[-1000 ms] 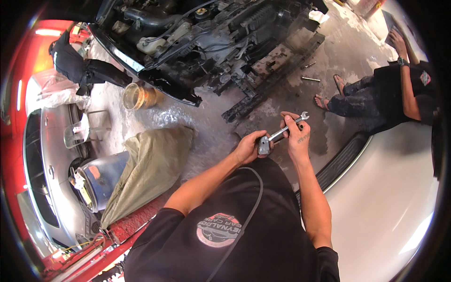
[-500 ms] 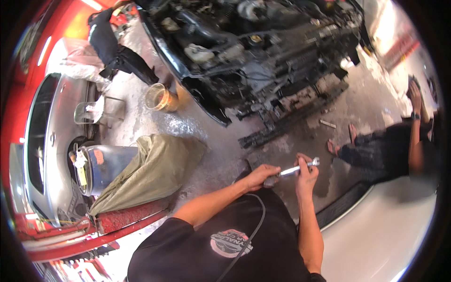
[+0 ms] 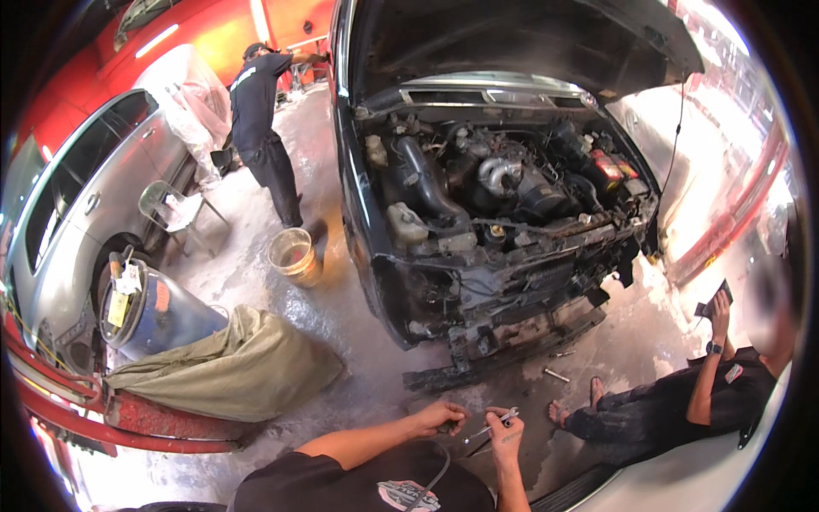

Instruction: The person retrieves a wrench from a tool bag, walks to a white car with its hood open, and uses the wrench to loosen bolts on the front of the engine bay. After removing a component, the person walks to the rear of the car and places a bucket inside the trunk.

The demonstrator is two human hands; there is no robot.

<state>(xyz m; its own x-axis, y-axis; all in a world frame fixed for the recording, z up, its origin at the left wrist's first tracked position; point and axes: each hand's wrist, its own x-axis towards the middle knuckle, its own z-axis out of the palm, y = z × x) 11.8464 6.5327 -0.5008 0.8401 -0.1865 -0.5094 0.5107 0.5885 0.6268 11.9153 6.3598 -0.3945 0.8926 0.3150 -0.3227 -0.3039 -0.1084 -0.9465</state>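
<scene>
My right hand (image 3: 505, 433) is closed around a silver wrench (image 3: 510, 415), its jaw end standing out above my fingers and its thin shaft slanting down toward my left. Close by, my left hand (image 3: 440, 419) has its fingers curled together; something small and dark seems to be in them, too unclear to name. A gap separates the two hands. Both are low in front of my body, short of the dark car (image 3: 444, 282), which has its hood raised, its front end stripped and its engine bay (image 3: 503, 179) exposed.
A loose bumper beam (image 3: 503, 350) lies before the car, with a metal tool (image 3: 557, 375) on the floor. At right stands a person (image 3: 691, 392) holding a dark phone-like object; another person (image 3: 263, 128) is far left. A bucket (image 3: 294, 256), chair (image 3: 175, 209) and blue drum (image 3: 162, 311) stand left.
My view has tilted up, showing the raised hood and whole engine bay. My left hand has come away from the wrench, which stays in my right hand.
</scene>
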